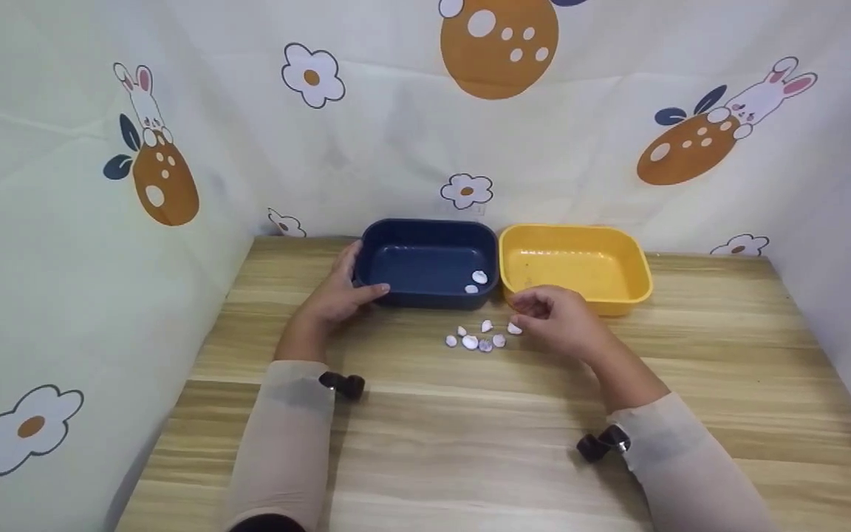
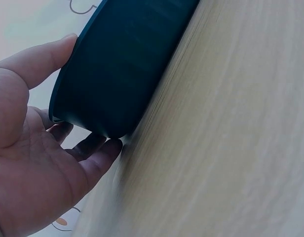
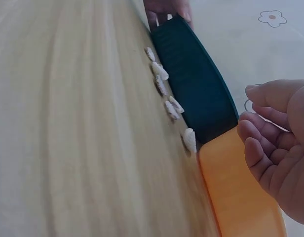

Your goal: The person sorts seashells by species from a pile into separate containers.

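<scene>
My left hand [image 1: 335,294] holds the left end of a dark blue plastic basin [image 1: 431,298]. In the left wrist view the thumb lies at the rim and fingertips touch the basin's end wall. Two white seashells [image 1: 479,277] lie inside it at the right. Several small seashells [image 1: 470,342] are scattered on the table in front. My right hand [image 1: 562,319] hovers over the front left corner of a yellow basin [image 1: 621,307], fingers loosely bent. In the right wrist view its thumb and fingertips are apart, with nothing visible between them. One seashell [image 3: 190,140] lies near the seam between the basins.
Both basins stand side by side near the back edge of the wood-grain table [image 1: 425,443]. A patterned cloth [image 1: 381,140] hangs behind and along the sides. A small black camera is strapped to each sleeve.
</scene>
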`<state>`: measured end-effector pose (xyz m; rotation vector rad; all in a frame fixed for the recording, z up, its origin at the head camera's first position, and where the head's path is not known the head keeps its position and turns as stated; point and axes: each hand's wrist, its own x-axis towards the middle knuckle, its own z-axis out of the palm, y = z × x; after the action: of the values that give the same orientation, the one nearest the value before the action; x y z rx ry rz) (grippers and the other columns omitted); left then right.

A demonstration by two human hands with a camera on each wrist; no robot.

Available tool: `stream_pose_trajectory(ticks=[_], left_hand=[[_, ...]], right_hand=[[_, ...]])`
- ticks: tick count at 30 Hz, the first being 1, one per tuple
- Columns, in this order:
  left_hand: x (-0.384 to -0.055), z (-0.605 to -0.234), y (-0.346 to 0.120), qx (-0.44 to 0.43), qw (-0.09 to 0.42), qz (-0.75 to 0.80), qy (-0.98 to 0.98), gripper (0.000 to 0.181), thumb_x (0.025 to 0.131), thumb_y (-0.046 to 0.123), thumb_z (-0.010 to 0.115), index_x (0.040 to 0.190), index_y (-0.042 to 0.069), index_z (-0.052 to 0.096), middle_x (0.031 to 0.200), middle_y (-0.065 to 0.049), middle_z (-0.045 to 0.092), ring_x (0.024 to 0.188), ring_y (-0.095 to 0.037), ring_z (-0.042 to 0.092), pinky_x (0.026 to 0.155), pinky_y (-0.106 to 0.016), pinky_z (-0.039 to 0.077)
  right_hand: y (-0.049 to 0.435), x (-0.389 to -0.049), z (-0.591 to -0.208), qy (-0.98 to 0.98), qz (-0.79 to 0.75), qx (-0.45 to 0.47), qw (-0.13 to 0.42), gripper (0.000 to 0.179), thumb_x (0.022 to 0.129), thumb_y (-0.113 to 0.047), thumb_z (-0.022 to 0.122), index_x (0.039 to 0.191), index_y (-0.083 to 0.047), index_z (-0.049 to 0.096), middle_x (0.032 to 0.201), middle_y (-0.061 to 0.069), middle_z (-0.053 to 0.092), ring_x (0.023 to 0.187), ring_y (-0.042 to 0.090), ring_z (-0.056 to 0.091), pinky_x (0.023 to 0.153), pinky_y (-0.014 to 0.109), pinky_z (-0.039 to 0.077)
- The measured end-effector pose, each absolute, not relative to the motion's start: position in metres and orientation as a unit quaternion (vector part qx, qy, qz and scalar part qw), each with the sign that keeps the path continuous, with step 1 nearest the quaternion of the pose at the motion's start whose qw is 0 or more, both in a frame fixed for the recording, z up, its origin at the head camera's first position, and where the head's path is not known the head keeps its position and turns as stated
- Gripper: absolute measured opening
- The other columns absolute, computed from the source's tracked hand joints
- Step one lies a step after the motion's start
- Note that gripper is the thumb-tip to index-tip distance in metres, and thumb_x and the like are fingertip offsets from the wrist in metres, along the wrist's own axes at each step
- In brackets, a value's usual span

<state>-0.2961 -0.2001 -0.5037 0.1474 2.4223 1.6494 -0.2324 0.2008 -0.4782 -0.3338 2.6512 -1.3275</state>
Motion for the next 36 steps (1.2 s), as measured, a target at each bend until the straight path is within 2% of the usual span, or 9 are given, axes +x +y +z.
stream_pose_trajectory(ticks=[8, 17, 24, 28, 32, 36], left_hand=[[-0.296, -0.503, -0.2, 0.047, 0.101, 0.548, 0.829, 0.111, 0.092, 0.031, 0.085, 0.174, 0.02, 0.011, 0.183, -0.008, -0.003, 0.17, -0.031, -0.003, 0.139, -0.049, 0.004], [-0.295, -0.502, -0.2, 0.041, 0.103, 0.557, 0.823, 0.111, 0.092, 0.029, 0.085, 0.174, 0.022, 0.01, 0.183, -0.007, -0.004, 0.17, -0.032, -0.001, 0.139, -0.048, 0.005], [-0.295, -0.502, -0.2, 0.043, 0.106, 0.551, 0.827, 0.111, 0.092, 0.032, 0.085, 0.174, 0.022, 0.011, 0.183, -0.006, -0.002, 0.17, -0.031, 0.001, 0.139, -0.048, 0.005], [-0.296, -0.503, -0.201, 0.047, 0.107, 0.544, 0.831, 0.111, 0.092, 0.034, 0.085, 0.174, 0.023, 0.01, 0.183, -0.006, -0.003, 0.17, -0.032, 0.001, 0.139, -0.049, 0.005], [-0.295, -0.503, -0.201, 0.048, 0.108, 0.541, 0.833, 0.111, 0.092, 0.035, 0.085, 0.174, 0.024, 0.01, 0.183, -0.005, -0.002, 0.17, -0.032, 0.001, 0.138, -0.05, 0.005], [-0.294, -0.501, -0.2, 0.045, 0.117, 0.563, 0.817, 0.111, 0.093, 0.03, 0.084, 0.174, 0.023, 0.009, 0.183, -0.003, -0.004, 0.17, -0.029, 0.0, 0.139, -0.047, 0.008]], right_hand=[[0.196, -0.229, -0.485, 0.892, -0.418, -0.136, 0.107, 0.034, 0.096, -0.013, 0.078, 0.13, -0.009, 0.076, 0.115, 0.008, 0.079, 0.103, 0.021, 0.071, 0.094, 0.037, 0.06], [0.197, -0.232, -0.498, 0.907, -0.369, -0.17, 0.11, 0.037, 0.093, -0.013, 0.081, 0.129, -0.009, 0.077, 0.108, 0.005, 0.076, 0.1, 0.02, 0.064, 0.093, 0.038, 0.055], [0.199, -0.232, -0.504, 0.913, -0.35, -0.181, 0.102, 0.036, 0.091, -0.005, 0.079, 0.127, -0.008, 0.077, 0.12, 0.008, 0.076, 0.11, 0.024, 0.065, 0.101, 0.046, 0.055], [0.2, -0.232, -0.505, 0.915, -0.341, -0.189, 0.107, 0.033, 0.088, -0.003, 0.078, 0.121, -0.009, 0.079, 0.121, 0.007, 0.077, 0.115, 0.025, 0.065, 0.108, 0.05, 0.054], [0.201, -0.233, -0.503, 0.918, -0.324, -0.197, 0.117, 0.029, 0.087, -0.002, 0.079, 0.114, -0.009, 0.08, 0.112, 0.005, 0.077, 0.109, 0.024, 0.065, 0.103, 0.047, 0.054], [0.205, -0.233, -0.499, 0.919, -0.318, -0.192, 0.133, 0.027, 0.085, -0.001, 0.08, 0.111, -0.009, 0.08, 0.102, 0.005, 0.076, 0.097, 0.021, 0.064, 0.092, 0.039, 0.054]])
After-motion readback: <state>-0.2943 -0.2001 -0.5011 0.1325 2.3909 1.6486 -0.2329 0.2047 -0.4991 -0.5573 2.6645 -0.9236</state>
